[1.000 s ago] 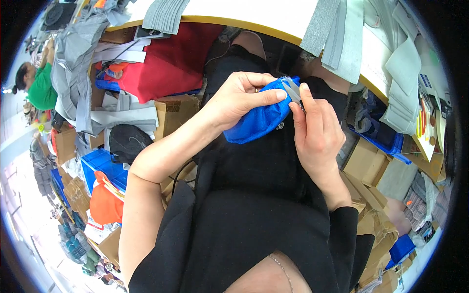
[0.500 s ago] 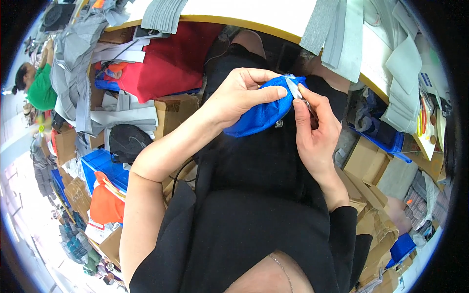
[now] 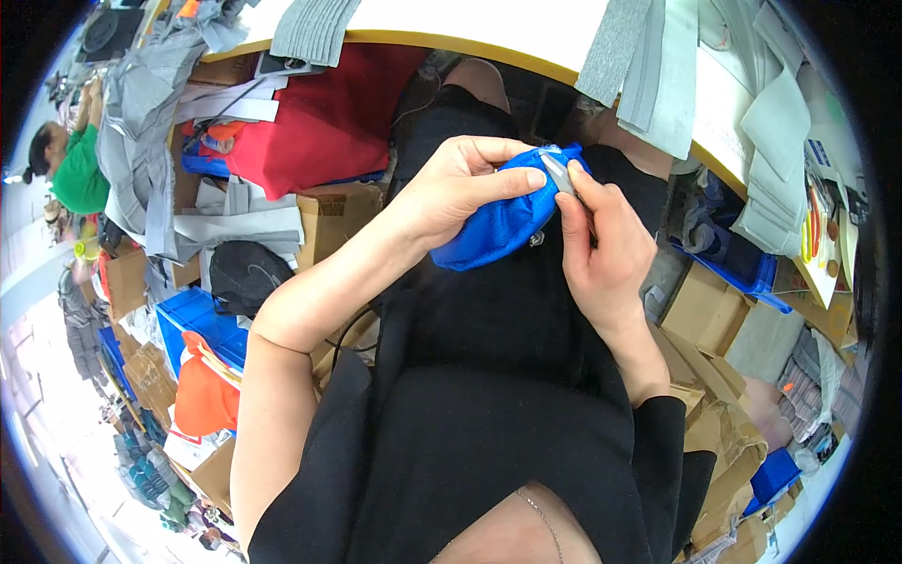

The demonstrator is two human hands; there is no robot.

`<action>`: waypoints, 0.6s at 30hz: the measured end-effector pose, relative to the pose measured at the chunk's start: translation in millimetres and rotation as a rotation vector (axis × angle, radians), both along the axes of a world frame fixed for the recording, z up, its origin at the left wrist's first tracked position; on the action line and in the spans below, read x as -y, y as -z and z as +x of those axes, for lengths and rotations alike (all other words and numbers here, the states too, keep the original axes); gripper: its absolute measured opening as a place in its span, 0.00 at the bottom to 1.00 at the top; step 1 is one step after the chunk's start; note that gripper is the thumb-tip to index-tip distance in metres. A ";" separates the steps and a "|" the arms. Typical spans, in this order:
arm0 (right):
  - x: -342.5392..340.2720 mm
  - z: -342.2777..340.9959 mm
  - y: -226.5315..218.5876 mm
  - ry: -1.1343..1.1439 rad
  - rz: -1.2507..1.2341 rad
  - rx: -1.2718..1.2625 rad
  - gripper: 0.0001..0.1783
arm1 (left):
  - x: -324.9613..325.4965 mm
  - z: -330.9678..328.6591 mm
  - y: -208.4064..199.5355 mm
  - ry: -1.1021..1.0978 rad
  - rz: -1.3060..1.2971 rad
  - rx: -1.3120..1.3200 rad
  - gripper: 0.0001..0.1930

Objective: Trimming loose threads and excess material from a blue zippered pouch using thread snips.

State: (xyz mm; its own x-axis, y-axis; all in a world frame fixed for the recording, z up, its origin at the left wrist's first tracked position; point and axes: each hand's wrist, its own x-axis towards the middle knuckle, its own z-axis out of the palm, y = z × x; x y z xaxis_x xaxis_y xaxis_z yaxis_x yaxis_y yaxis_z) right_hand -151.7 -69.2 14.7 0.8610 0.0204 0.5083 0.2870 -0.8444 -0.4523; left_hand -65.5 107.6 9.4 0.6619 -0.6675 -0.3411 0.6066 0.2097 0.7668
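Note:
A bright blue piece of fabric (image 3: 496, 226), bunched into a rounded pouch-like shape, is held above my lap. My left hand (image 3: 462, 188) pinches its upper edge, the thumb lying on top of the cloth and the other fingers partly hidden behind it. From the right, my right hand (image 3: 606, 237) grips small metal thread snips (image 3: 556, 173) between thumb and fingers. Their pointed blade lies against the fabric's edge, close to my left thumb tip. My right fingers hide most of the handle.
Beyond my knees stands a white table (image 3: 489, 21) with grey fabric strips (image 3: 611, 70) hanging over its edge. To the left are a red cloth (image 3: 315, 122), a blue bin (image 3: 202, 320) and a black bag (image 3: 246, 277). Cardboard boxes (image 3: 709, 305) sit at right. A person in green (image 3: 80, 174) is far left.
The blue fabric and both hands have shifted slightly left and down. The snips' blade has moved with them and stays at the cloth's edge.

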 end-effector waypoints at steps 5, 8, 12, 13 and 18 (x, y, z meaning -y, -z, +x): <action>1.8 -2.7 -4.2 -0.096 1.328 -0.565 0.12 | -2.8 3.7 -2.9 0.031 0.042 0.008 0.12; 6.7 -6.8 -0.6 -0.080 1.479 -0.586 0.13 | 1.6 6.0 -4.7 0.042 0.031 0.016 0.12; 32.9 4.5 -1.0 0.133 1.492 -0.079 0.13 | -12.5 6.7 -0.8 0.023 0.072 -0.009 0.13; 30.2 2.7 2.1 0.136 1.490 -0.076 0.13 | -14.0 7.2 1.7 -0.010 0.069 -0.033 0.13; 1.6 -2.3 1.1 0.047 0.423 -0.092 0.15 | -9.7 7.3 0.4 -0.007 0.031 -0.073 0.15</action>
